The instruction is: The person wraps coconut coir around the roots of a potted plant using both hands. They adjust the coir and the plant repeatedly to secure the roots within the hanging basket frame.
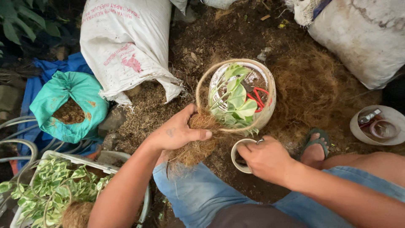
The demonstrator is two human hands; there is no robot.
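now, coir ball [198, 139] clasped in left fingers [198, 135], right fingers [249, 148] on tape roll [238, 157]

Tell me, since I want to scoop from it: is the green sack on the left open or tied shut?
Open. The green sack's mouth is rolled back, showing brown material inside.

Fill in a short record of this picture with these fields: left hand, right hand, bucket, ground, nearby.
left hand: left hand grips a fibre ball round a plant
right hand: right hand holds a tape roll
bucket: white bucket behind the plant, red scissors inside
ground: soil and coconut fibre
nearby: white sack, green bag, crate of leafy plants, small bowl
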